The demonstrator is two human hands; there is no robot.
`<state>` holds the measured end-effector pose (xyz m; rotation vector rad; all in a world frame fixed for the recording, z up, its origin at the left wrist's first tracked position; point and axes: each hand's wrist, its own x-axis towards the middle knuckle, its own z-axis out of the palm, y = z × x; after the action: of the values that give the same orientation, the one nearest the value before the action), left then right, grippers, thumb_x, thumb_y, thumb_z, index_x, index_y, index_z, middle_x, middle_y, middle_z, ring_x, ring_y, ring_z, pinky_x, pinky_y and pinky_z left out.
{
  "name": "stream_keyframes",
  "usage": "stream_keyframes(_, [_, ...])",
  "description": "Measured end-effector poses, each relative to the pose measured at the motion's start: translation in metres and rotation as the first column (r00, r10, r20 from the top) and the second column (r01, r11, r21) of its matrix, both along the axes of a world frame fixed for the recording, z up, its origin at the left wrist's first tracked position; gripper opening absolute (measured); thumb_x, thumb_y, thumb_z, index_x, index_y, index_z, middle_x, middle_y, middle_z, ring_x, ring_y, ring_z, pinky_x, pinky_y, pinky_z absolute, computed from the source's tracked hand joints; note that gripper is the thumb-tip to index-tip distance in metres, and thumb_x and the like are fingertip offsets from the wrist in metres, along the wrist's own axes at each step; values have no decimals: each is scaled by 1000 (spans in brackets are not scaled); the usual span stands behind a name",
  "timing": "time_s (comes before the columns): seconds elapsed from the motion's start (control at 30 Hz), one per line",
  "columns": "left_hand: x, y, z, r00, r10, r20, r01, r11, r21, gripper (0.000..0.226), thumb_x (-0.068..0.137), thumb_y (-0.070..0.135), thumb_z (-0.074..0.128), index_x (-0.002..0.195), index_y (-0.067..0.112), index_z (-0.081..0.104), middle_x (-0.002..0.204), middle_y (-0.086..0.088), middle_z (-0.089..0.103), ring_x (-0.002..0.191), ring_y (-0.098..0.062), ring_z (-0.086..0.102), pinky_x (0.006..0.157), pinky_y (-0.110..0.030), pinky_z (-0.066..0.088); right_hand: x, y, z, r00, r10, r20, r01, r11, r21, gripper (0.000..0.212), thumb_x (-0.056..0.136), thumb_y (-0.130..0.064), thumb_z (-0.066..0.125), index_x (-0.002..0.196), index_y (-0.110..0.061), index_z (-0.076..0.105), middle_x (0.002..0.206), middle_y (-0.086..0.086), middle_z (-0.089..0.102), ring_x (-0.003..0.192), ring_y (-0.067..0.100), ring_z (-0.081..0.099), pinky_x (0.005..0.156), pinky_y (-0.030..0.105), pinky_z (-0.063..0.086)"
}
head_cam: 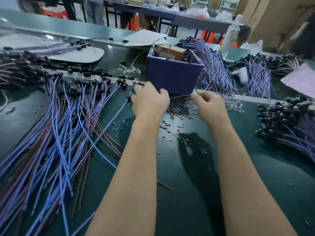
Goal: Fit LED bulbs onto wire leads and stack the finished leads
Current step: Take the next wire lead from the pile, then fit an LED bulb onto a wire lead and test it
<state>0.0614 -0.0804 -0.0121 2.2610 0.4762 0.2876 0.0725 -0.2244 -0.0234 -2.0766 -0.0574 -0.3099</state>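
Note:
My left hand (149,101) and my right hand (208,106) reach side by side over the green table, just in front of a purple bin (172,77). A thin brown wire lead (179,96) arches between the two hands; each hand pinches one end of it. Under and between the hands lies a scatter of small blue and brown sleeve bits (180,111). Clear LED bulbs (233,104) lie in a loose heap right of my right hand. A spread of blue and brown leads with black sockets (68,126) covers the table's left side.
Bundles of blue leads (214,65) drape behind and right of the bin. A heap of black-socketed leads (286,123) lies at the right edge. More clear bulbs (129,71) sit left of the bin. White cardboard sheets (76,55) lie at the back left.

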Motion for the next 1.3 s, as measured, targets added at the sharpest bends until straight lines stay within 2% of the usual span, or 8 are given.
stream_keyframes(0.13, [3,-17,-16,980,-110,-167,124,990,73,37,94,38,43,110,6,57,116,-15,61,105,-34,57,77,-34,41,-1,-32,-13,990,-130,-49,128,991,-39,18,90,-27,57,88,-15,70,63,-10,54,58,2,47,52,17,36])
stream_keyframes(0.33, [6,-26,-27,974,-86,-208,93,995,26,43,95,43,45,114,5,50,124,-17,57,112,-35,55,84,-37,43,-6,-37,-13,973,-41,-228,10,991,-135,16,82,-20,58,68,-19,66,68,1,62,70,18,54,74,37,52])
stream_keyframes(0.63, [8,-21,-34,990,-3,-140,16,995,98,44,89,51,52,104,10,57,112,-11,62,104,-34,58,72,-33,39,-20,-27,-3,873,256,-415,-397,867,-301,7,83,-32,69,78,-28,70,70,-12,66,64,0,56,57,18,39])
stream_keyframes(0.83, [6,-14,-36,971,105,-217,-52,971,235,62,82,51,63,125,13,41,132,-11,48,125,-33,44,99,-44,30,-21,-21,-2,843,308,-440,-470,821,-325,13,84,-29,69,71,-27,68,57,-15,63,53,-5,52,51,11,37])
stream_keyframes(1.0, [6,-14,-32,969,88,-231,-34,972,231,23,88,23,58,74,16,41,86,-2,55,85,-27,49,83,-36,22,-23,-18,-3,831,317,-457,-504,777,-378,11,83,-31,70,73,-26,68,56,-15,61,51,-4,48,49,13,34])
stream_keyframes(1.13, [3,-20,-22,988,-68,140,68,998,2,12,90,22,58,98,14,63,92,-1,65,91,-23,61,86,-30,43,-25,-12,-1,848,347,-400,-480,823,-303,14,83,-34,70,91,-23,72,67,-11,63,57,1,52,54,15,40])
stream_keyframes(1.23, [-6,-35,-2,817,-237,526,408,882,-236,3,88,13,64,90,14,66,76,4,66,78,-16,66,82,-32,53,-31,-5,5,848,448,-284,-485,871,-73,2,85,-20,67,83,-20,66,55,-11,53,47,3,43,51,17,33])
stream_keyframes(1.3, [-13,-43,6,717,-371,590,582,784,-214,7,87,11,65,86,19,65,74,7,69,79,-13,68,81,-30,53,-34,-5,7,837,507,-204,-491,862,126,24,83,4,56,69,-15,56,46,-10,49,44,3,39,47,13,32])
